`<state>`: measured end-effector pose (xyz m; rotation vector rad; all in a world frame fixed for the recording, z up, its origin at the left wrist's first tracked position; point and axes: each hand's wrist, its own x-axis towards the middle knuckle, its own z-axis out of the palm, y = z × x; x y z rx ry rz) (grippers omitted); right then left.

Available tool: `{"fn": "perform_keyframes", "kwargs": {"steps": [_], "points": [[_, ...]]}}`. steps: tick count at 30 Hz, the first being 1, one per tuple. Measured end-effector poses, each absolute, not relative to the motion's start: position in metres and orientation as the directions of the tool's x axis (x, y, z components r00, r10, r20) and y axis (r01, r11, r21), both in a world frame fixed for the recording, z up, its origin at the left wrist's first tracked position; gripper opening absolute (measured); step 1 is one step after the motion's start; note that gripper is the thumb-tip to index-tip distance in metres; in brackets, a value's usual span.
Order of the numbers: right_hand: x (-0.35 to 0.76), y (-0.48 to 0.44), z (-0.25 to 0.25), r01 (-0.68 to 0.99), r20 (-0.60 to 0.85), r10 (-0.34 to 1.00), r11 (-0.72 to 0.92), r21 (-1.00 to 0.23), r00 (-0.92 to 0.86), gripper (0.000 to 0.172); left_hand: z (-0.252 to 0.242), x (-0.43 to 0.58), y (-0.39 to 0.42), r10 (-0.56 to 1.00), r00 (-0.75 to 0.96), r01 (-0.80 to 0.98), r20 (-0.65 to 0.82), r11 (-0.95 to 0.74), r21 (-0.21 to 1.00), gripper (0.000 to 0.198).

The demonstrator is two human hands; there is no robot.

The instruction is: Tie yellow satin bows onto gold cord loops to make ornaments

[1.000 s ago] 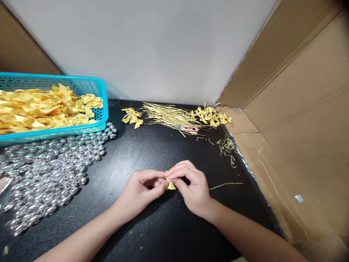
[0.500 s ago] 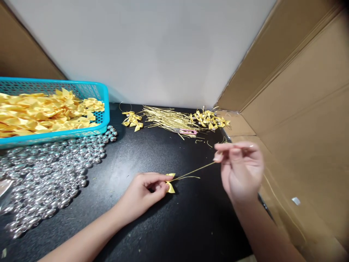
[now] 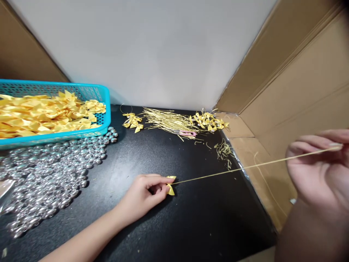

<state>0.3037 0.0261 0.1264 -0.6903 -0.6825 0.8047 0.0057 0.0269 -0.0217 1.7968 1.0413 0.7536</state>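
My left hand (image 3: pixel 148 189) rests on the black table, thumb and fingertips pinching a small yellow ribbon bow (image 3: pixel 171 190). From the bow a thin gold cord (image 3: pixel 209 176) runs taut, up and to the right. Its far end is pinched in the fingers of my right hand (image 3: pixel 321 167), which is raised past the table's right side and partly cut off by the frame edge. Parts of the bow are hidden under the left fingertips.
A blue basket (image 3: pixel 106 109) of yellow bows stands at the left, with silver beads (image 3: pixel 54 174) spread before it. Toward the back lie cut gold cords (image 3: pixel 166 118), pink-handled snips (image 3: pixel 187 133), finished-looking beaded bows (image 3: pixel 208 120) and cord scraps (image 3: pixel 224 150). Cardboard (image 3: pixel 300 72) walls the right side.
My right hand has moved far to the right, drawing the cord out into a long straight line; the loose second strand no longer shows. My left hand stays put on the bow.
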Motion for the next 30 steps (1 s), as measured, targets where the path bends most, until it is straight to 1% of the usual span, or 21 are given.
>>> {"fn": "perform_keyframes", "kwargs": {"steps": [2, 6, 12, 16, 19, 21, 22, 25, 30], "points": [[0.308, 0.027, 0.124, -0.397, 0.299, 0.811, 0.524, -0.754, 0.502, 0.032, -0.022, 0.006, 0.027, 0.885, 0.461, 0.337, 0.064, -0.242, 0.910, 0.027], [0.311, 0.028, 0.123, -0.390, 0.321, 0.803, 0.542, -0.745, 0.503, 0.032, -0.022, 0.007, 0.028, 0.878, 0.472, 0.340, 0.078, -0.263, 0.903, 0.027], [0.304, 0.029, 0.128, -0.347, 0.343, 0.774, 0.568, -0.746, 0.532, 0.039, -0.024, 0.005, 0.028, 0.860, 0.499, 0.344, 0.108, -0.310, 0.886, 0.027], [0.296, 0.028, 0.120, -0.354, 0.357, 0.787, 0.564, -0.746, 0.503, 0.030, -0.025, 0.003, 0.028, 0.856, 0.505, 0.360, 0.109, -0.324, 0.875, 0.028], [0.289, 0.027, 0.107, -0.347, 0.357, 0.827, 0.519, -0.781, 0.434, 0.018, -0.024, 0.003, 0.028, 0.859, 0.493, 0.369, 0.135, -0.348, 0.862, 0.030], [0.287, 0.025, 0.100, -0.320, 0.382, 0.842, 0.507, -0.800, 0.380, 0.008, -0.023, 0.003, 0.029, 0.869, 0.466, 0.373, 0.165, -0.362, 0.854, 0.029], [0.286, 0.025, 0.097, -0.306, 0.402, 0.843, 0.512, -0.803, 0.357, 0.006, -0.023, 0.003, 0.029, 0.876, 0.450, 0.376, 0.175, -0.364, 0.852, 0.028], [0.286, 0.021, 0.095, -0.274, 0.438, 0.838, 0.527, -0.805, 0.325, 0.009, -0.023, 0.003, 0.030, 0.905, 0.387, 0.398, 0.175, -0.335, 0.854, 0.021], [0.285, 0.014, 0.103, -0.196, 0.427, 0.854, 0.493, -0.848, 0.298, 0.013, -0.026, 0.003, 0.030, 0.964, 0.243, 0.427, 0.111, -0.209, 0.880, 0.018]]}}
